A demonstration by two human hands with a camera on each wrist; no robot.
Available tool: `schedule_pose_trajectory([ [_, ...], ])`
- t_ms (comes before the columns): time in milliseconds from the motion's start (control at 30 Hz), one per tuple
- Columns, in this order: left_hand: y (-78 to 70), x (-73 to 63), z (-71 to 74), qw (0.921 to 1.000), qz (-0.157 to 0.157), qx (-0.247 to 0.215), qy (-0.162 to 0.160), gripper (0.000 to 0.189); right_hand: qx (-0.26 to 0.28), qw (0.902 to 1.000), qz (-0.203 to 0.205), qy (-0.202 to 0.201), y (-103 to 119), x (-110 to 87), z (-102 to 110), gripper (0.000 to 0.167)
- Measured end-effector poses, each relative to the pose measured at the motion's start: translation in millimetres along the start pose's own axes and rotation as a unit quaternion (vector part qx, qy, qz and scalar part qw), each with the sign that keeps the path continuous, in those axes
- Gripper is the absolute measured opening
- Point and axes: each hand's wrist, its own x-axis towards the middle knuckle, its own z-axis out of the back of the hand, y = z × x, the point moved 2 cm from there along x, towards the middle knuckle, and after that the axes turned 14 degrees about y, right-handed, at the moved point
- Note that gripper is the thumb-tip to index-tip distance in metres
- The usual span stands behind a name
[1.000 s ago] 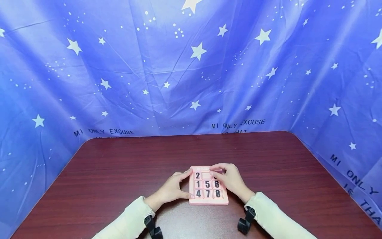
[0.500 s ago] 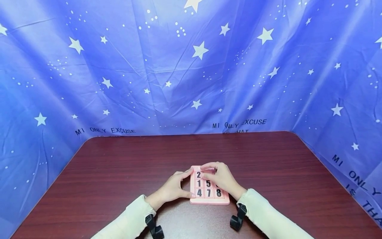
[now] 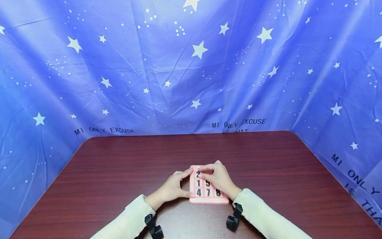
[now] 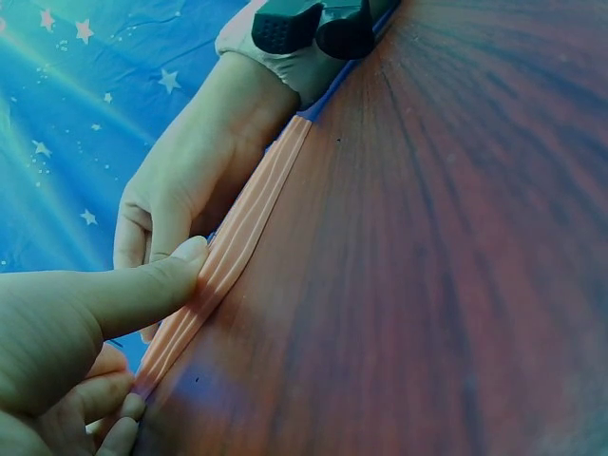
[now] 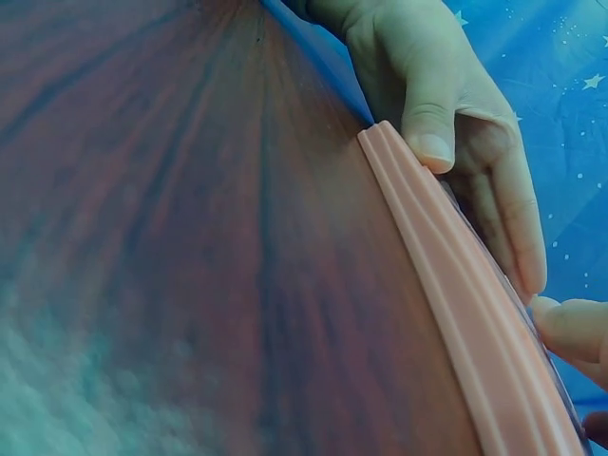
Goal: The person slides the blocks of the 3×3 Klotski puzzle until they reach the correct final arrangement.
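A pink number slide puzzle (image 3: 206,200) lies flat on the table, its black digits 2, 1, 5, 4, 7 and 8 showing. My left hand (image 3: 171,187) holds its left side, with the thumb at the lower left and a finger at the upper left corner. My right hand (image 3: 221,177) reaches over the top row, thumb and index finger touching down beside the 2 tile (image 3: 198,174). It hides the rest of the top row and the right end of the middle row. In the left wrist view the puzzle's ridged edge (image 4: 249,223) shows between the hands.
The dark red wooden table (image 3: 134,159) extends on all sides of the puzzle. A blue curtain (image 3: 167,66) with white stars hangs behind and along both sides. Black wrist cameras sit at both cuffs, the right one (image 3: 234,217) near the puzzle's lower right corner.
My right hand has moved left across the top row, from the right of the gap beside the 2 to the 2 tile, and now covers the 6. My left hand stays in place.
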Motion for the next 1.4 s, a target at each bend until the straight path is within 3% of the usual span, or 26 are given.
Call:
schedule_pose_trajectory([
  [400,2.9,1.5,-2.3,0.9999,-0.011,0.008,-0.004,0.091,-0.02,0.9997,0.006,-0.011,1,-2.7,1,0.022],
  [1033,3.4,0.6,-1.8,0.9999,0.01,-0.004,0.004,0.093,-0.042,0.9985,0.006,-0.035,0,-8.1,6,0.019],
  [1200,3.2,0.8,-1.8,1.0,0.005,-0.003,0.001,0.093,-0.045,0.9984,-0.008,-0.033,-4,-11.0,10,0.019],
  [1400,1.8,-0.7,-1.6,0.9995,-0.023,0.021,-0.008,0.091,-0.042,0.9982,-0.026,-0.033,-9,-14.7,15,0.019],
])
